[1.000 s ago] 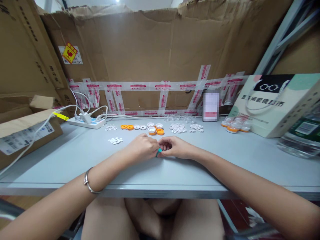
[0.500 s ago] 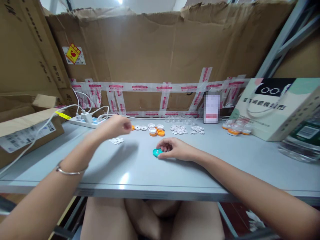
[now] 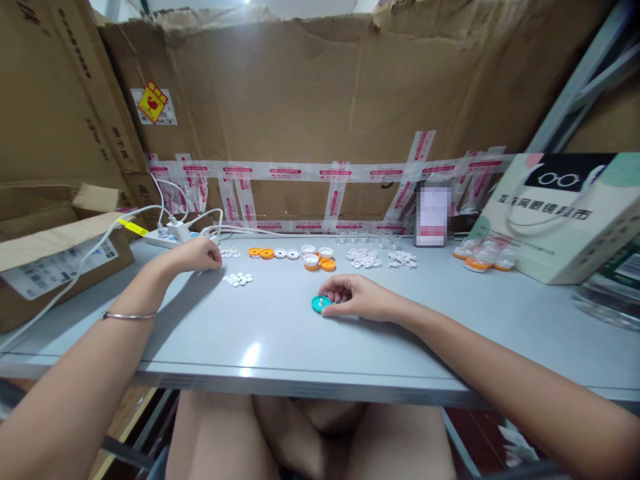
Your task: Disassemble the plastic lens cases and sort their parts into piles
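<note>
My right hand (image 3: 353,298) pinches the rim of a round teal plastic cap (image 3: 316,307) between thumb and fingers. The cap lies on the table, a small white peg standing at its centre. Over at the back left, my left hand (image 3: 200,255) is low at the table with its fingers curled together; whatever they hold is hidden. Right beside its fingertips lie small clear-white pieces (image 3: 231,253). A cluster of small white discs (image 3: 239,279) sits a little nearer to me.
Orange caps (image 3: 261,253), white discs (image 3: 287,254) and stacked white-and-orange caps (image 3: 319,259) line the back. White plastic bits (image 3: 364,259), clear cups (image 3: 367,238), a phone (image 3: 432,215) and orange-based clear domes (image 3: 484,255) stand farther right. A power strip (image 3: 165,236) lies back left.
My left hand has moved left and down, from above the table by the orange caps to the clear-white pieces. My right hand still holds the teal cap; the view has shifted slightly.
</note>
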`<state>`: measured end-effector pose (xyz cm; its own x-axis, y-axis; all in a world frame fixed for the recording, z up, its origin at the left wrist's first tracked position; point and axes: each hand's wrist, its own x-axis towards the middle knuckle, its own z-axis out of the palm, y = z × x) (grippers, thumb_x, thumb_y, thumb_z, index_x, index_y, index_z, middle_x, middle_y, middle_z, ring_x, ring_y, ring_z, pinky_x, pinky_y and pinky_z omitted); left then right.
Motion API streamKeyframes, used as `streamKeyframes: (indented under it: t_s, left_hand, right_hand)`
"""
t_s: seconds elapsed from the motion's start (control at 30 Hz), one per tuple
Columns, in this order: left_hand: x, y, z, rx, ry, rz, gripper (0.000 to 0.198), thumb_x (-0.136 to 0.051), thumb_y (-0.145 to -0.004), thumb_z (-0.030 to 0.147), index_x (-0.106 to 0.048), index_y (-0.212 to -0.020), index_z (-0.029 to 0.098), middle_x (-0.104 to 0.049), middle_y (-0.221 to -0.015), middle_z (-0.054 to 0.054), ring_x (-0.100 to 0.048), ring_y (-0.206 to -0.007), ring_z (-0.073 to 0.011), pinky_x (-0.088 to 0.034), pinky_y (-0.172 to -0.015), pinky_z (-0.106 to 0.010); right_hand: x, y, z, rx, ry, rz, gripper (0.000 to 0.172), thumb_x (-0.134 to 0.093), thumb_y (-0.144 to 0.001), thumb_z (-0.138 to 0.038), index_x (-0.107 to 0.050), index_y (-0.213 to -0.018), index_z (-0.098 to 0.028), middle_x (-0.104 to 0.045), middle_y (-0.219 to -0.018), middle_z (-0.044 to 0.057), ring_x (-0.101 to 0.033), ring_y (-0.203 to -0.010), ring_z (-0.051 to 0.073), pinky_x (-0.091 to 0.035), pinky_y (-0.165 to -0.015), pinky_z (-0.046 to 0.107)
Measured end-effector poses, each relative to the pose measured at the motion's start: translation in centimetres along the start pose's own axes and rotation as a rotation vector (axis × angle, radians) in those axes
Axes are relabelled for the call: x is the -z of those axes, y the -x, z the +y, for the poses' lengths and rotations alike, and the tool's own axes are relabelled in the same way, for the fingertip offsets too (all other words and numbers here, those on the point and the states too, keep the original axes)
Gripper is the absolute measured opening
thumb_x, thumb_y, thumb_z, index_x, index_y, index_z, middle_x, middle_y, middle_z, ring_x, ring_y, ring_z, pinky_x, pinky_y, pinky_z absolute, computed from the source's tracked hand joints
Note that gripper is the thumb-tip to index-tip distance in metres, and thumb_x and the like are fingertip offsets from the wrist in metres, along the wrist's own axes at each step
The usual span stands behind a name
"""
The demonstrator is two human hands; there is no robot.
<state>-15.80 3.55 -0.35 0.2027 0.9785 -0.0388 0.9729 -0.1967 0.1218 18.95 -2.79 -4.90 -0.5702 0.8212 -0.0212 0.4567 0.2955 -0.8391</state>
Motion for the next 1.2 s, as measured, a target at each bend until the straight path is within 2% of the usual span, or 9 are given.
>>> streamKeyframes:
  t_s: [0.3, 0.47, 0.6, 0.73, 0.93, 1.07, 1.2]
  left_hand:
    - [0.4, 0.2, 0.2, -0.019, 0.019, -0.009, 0.02, -0.047, -0.06, 0.031, -0.062, -0.058, 0.017, -0.065, -0.063, -0.003, -0.057, -0.063, -0.0165, -0.04, -0.058, -0.022]
    - [0.3, 0.9, 1.5, -0.034, 0.082, -0.043, 0.028, -0.044, -0.067, 0.035, -0.063, -0.076, 0.017, -0.067, -0.071, -0.004, -0.061, -0.067, -0.0166, -0.044, -0.058, -0.021]
    - [-0.5, 1.1, 2.2, -0.046, 0.117, -0.105, 0.031, -0.045, -0.068, 0.037, -0.061, -0.083, 0.016, -0.064, -0.067, -0.004, -0.061, -0.061, -0.0159, -0.047, -0.055, -0.021]
    - [-1.1, 1.1, 2.4, -0.059, 0.137, -0.135, 0.032, -0.047, -0.068, 0.04, -0.061, -0.083, 0.017, -0.062, -0.067, -0.004, -0.059, -0.056, -0.0158, -0.046, -0.052, -0.022]
    - [-1.0, 1.6, 3.6, -0.095, 0.182, -0.154, 0.031, -0.049, -0.068, 0.041, -0.061, -0.081, 0.016, -0.063, -0.073, -0.005, -0.06, -0.061, -0.016, -0.048, -0.054, -0.022]
    - [-1.1, 1.8, 4.2, -0.139, 0.247, -0.18, 0.032, -0.05, -0.07, 0.044, -0.062, -0.082, 0.016, -0.062, -0.068, -0.004, -0.059, -0.061, -0.0156, -0.048, -0.054, -0.022]
    - [-1.2, 1.8, 3.9, -0.144, 0.234, -0.188, 0.033, -0.049, -0.071, 0.046, -0.061, -0.081, 0.017, -0.062, -0.065, -0.003, -0.058, -0.057, -0.0148, -0.046, -0.054, -0.023]
  right_hand:
    - [0.1, 0.2, -0.1, 0.005, -0.018, -0.01, 0.034, -0.071, -0.061, -0.032, -0.06, -0.087, -0.014, -0.048, -0.07, -0.003, -0.045, -0.066, 0.01, -0.037, -0.061, 0.024]
    - [0.1, 0.1, 0.1, -0.008, -0.026, 0.004, 0.036, -0.071, -0.061, -0.032, -0.059, -0.089, -0.013, -0.048, -0.071, -0.002, -0.045, -0.066, 0.01, -0.037, -0.061, 0.024]
    - [0.1, 0.0, 0.4, 0.004, -0.042, 0.025, 0.036, -0.07, -0.061, -0.031, -0.058, -0.091, -0.014, -0.047, -0.07, -0.003, -0.044, -0.064, 0.009, -0.037, -0.059, 0.023]
    - [0.2, 0.1, 0.4, 0.003, -0.025, 0.04, 0.036, -0.07, -0.063, -0.03, -0.057, -0.093, -0.016, -0.046, -0.068, -0.003, -0.044, -0.063, 0.01, -0.036, -0.059, 0.023]
    - [0.2, 0.3, 0.1, -0.006, -0.031, 0.048, 0.035, -0.069, -0.063, -0.028, -0.056, -0.094, -0.017, -0.048, -0.068, -0.003, -0.046, -0.065, 0.011, -0.037, -0.061, 0.024]
    - [0.3, 0.3, 0.0, -0.013, -0.037, 0.048, 0.036, -0.069, -0.063, -0.027, -0.056, -0.094, -0.017, -0.049, -0.069, -0.003, -0.047, -0.066, 0.012, -0.037, -0.062, 0.024]
    - [0.3, 0.3, 0.0, -0.019, -0.036, 0.046, 0.035, -0.069, -0.063, -0.028, -0.056, -0.093, -0.017, -0.05, -0.068, -0.003, -0.048, -0.066, 0.012, -0.037, -0.062, 0.024]
